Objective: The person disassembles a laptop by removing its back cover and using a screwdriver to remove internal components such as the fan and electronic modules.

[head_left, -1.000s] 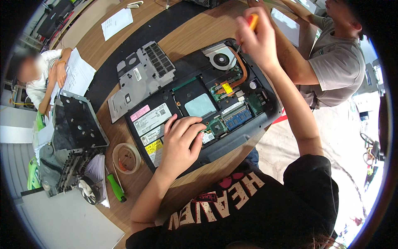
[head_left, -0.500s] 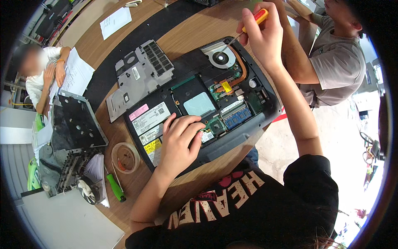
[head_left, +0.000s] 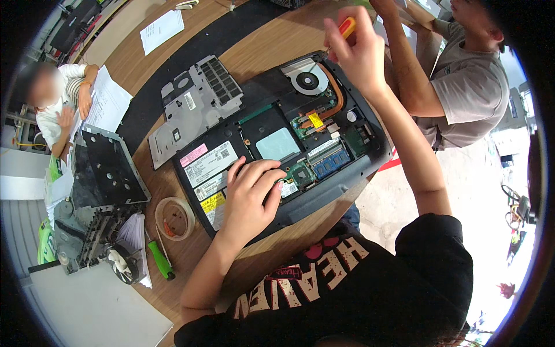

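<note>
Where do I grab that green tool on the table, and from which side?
Probably the middle of its green handle, from above and the right: that part is thick and lies on the table, while the fan and papers crowd its left.

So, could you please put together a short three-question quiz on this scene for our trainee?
1. Which hand holds the yellow-and-red screwdriver?
2. True or false: the green-handled tool lies on top of the opened laptop.
3. What colour is the label near the copper pipe: A) red, B) yellow, C) blue?

Key: 1. The right hand. 2. False; it lies on the wooden table. 3. B.
</note>
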The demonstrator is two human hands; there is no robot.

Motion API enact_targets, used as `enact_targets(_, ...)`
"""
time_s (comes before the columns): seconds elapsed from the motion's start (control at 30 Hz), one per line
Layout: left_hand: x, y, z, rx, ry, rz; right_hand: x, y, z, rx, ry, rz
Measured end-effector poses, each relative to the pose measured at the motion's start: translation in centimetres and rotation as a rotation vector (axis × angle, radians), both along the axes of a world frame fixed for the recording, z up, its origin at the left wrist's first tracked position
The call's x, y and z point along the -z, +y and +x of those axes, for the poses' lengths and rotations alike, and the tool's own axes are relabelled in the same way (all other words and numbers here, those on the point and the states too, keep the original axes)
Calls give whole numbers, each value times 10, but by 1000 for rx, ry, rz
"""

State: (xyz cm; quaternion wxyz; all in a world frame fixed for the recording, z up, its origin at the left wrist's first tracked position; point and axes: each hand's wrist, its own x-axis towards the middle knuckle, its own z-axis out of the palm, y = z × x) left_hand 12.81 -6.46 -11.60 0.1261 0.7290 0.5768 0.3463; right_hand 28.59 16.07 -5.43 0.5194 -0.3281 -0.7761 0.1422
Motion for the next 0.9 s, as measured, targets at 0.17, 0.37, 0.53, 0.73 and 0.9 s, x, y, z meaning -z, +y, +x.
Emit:
enact_targets(0.17,1,0,-1,3,3,-6,-2,-5,7,-185,9,-282)
enact_targets(0.37,1,-1,-1,-3,4,-5,1,0,1,-14,28,-59)
enact_targets(0.53,0,0,0,-1,-1,-3,-2,3,13,-327,331,-565)
enact_targets(0.73,1,0,0,1,5,-4,1,3,6,-160,192,-181)
enact_targets(0.9,2,0,2,-2,1,-3,3,-1,10,-224,26,-321)
